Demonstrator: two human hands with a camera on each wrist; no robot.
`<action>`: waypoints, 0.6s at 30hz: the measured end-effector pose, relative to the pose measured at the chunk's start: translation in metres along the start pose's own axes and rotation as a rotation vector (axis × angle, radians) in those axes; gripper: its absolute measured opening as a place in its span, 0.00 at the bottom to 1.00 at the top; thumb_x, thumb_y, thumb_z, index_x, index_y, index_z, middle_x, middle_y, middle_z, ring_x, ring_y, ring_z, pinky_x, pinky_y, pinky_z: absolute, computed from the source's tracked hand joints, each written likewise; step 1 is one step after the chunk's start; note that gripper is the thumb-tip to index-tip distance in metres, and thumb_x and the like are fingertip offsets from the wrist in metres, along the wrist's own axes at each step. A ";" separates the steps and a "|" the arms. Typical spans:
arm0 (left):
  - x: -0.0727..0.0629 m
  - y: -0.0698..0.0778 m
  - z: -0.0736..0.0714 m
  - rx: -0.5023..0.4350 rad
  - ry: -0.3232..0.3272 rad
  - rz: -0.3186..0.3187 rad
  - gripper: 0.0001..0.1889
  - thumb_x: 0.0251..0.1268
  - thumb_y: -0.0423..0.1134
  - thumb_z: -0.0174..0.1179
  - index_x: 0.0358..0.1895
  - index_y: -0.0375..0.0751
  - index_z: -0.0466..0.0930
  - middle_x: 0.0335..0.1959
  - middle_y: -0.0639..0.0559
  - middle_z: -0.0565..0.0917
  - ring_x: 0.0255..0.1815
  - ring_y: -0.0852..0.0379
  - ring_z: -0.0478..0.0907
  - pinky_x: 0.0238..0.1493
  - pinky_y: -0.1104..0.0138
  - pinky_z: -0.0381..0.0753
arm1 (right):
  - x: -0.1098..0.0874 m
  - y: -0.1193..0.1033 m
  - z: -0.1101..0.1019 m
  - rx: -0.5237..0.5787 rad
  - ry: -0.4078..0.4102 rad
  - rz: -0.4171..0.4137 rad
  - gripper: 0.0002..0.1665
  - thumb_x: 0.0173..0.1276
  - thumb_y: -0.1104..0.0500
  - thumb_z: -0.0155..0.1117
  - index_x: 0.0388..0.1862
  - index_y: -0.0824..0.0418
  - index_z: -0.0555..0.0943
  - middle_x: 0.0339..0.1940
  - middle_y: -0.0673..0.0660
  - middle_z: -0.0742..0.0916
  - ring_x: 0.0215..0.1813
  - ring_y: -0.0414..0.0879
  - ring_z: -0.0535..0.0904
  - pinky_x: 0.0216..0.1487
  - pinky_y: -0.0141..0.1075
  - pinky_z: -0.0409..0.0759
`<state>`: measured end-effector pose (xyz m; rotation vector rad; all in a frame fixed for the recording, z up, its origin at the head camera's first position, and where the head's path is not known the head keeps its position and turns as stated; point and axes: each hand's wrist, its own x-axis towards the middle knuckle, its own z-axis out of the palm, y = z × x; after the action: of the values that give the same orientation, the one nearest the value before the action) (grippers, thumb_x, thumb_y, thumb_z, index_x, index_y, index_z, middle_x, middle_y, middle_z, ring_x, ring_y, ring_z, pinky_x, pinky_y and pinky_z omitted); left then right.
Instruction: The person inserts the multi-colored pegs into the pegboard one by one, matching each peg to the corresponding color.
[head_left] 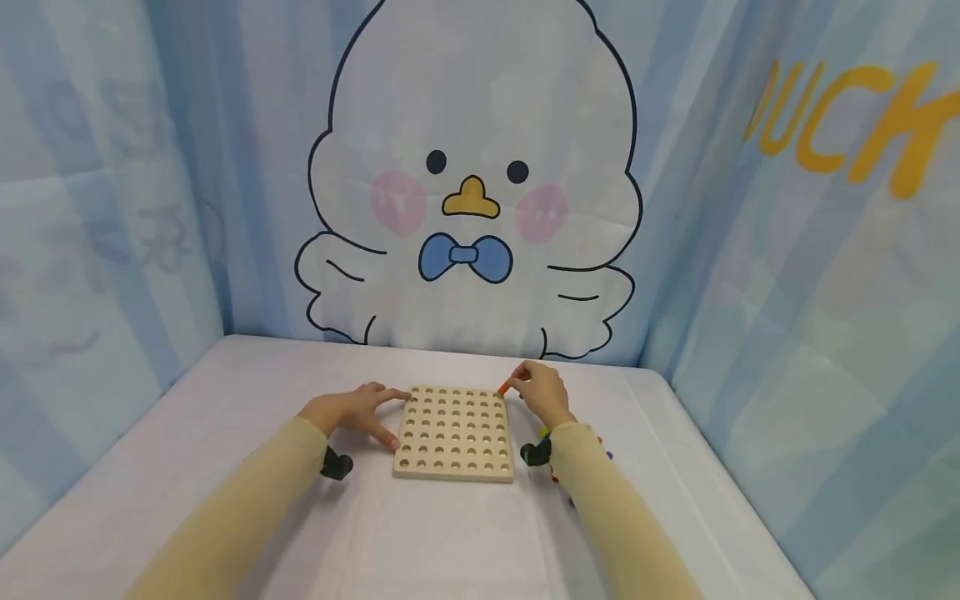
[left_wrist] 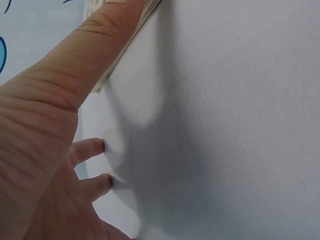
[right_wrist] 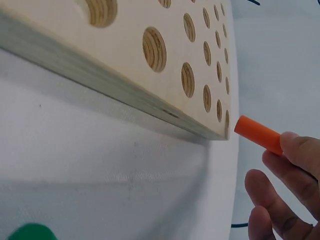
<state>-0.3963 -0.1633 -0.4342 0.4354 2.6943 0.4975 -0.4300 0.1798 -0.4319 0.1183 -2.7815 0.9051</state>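
Note:
A square wooden board (head_left: 455, 433) with rows of round holes lies on the table. My right hand (head_left: 542, 392) pinches an orange peg (right_wrist: 258, 134) by one end, between thumb and finger. In the head view the peg slants down toward the hole at the board's far right corner; the right wrist view shows its free end just off the surface. At the board's left side is my left hand (head_left: 360, 412), fingers spread, with the thumb (left_wrist: 100, 42) on the near part of the edge and a fingertip at the far left corner.
Small coloured pieces (head_left: 609, 455) lie on the table right of the board, mostly hidden behind the right forearm. A green piece (right_wrist: 33, 233) shows low in the right wrist view. A curtain (head_left: 472, 308) with a cartoon duck stands behind the white table (head_left: 442, 542).

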 end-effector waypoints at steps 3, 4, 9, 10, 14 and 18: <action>-0.001 0.000 0.001 -0.007 0.000 0.002 0.55 0.48 0.67 0.76 0.81 0.58 0.60 0.82 0.32 0.52 0.82 0.27 0.50 0.72 0.26 0.56 | -0.002 -0.003 0.006 0.004 0.001 0.002 0.06 0.72 0.54 0.70 0.36 0.54 0.84 0.40 0.53 0.91 0.34 0.43 0.84 0.36 0.37 0.78; -0.001 0.000 0.001 -0.009 -0.001 0.002 0.56 0.48 0.67 0.76 0.81 0.58 0.60 0.82 0.32 0.53 0.82 0.27 0.51 0.72 0.27 0.56 | -0.003 -0.003 0.008 0.003 -0.002 0.005 0.06 0.73 0.54 0.70 0.36 0.54 0.84 0.41 0.53 0.91 0.34 0.43 0.84 0.36 0.37 0.78; -0.003 -0.001 0.002 0.003 0.001 -0.003 0.56 0.48 0.67 0.77 0.81 0.58 0.61 0.81 0.31 0.55 0.81 0.28 0.53 0.72 0.27 0.57 | -0.004 -0.004 0.016 -0.021 -0.001 0.011 0.06 0.73 0.54 0.69 0.37 0.54 0.84 0.43 0.54 0.91 0.37 0.45 0.84 0.39 0.39 0.79; -0.003 -0.001 0.002 0.006 0.002 -0.002 0.55 0.48 0.67 0.77 0.81 0.58 0.61 0.81 0.31 0.55 0.81 0.28 0.53 0.71 0.27 0.58 | -0.004 -0.004 0.016 -0.029 0.005 0.010 0.06 0.73 0.54 0.69 0.37 0.54 0.84 0.43 0.54 0.91 0.37 0.45 0.83 0.39 0.39 0.79; -0.002 -0.001 0.001 0.010 0.006 0.006 0.55 0.47 0.67 0.77 0.81 0.57 0.61 0.81 0.30 0.55 0.81 0.27 0.53 0.71 0.26 0.57 | -0.003 -0.005 0.015 -0.070 0.030 0.003 0.06 0.73 0.54 0.69 0.37 0.54 0.83 0.43 0.54 0.91 0.37 0.46 0.82 0.40 0.41 0.79; 0.000 -0.001 0.000 0.011 0.005 0.016 0.55 0.48 0.68 0.76 0.81 0.58 0.61 0.80 0.31 0.56 0.81 0.28 0.53 0.71 0.27 0.58 | -0.002 -0.004 0.015 -0.083 0.032 -0.006 0.06 0.73 0.54 0.69 0.38 0.53 0.83 0.44 0.53 0.91 0.35 0.46 0.80 0.39 0.41 0.78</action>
<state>-0.3964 -0.1641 -0.4341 0.4600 2.7016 0.4885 -0.4297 0.1682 -0.4417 0.0985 -2.7822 0.7818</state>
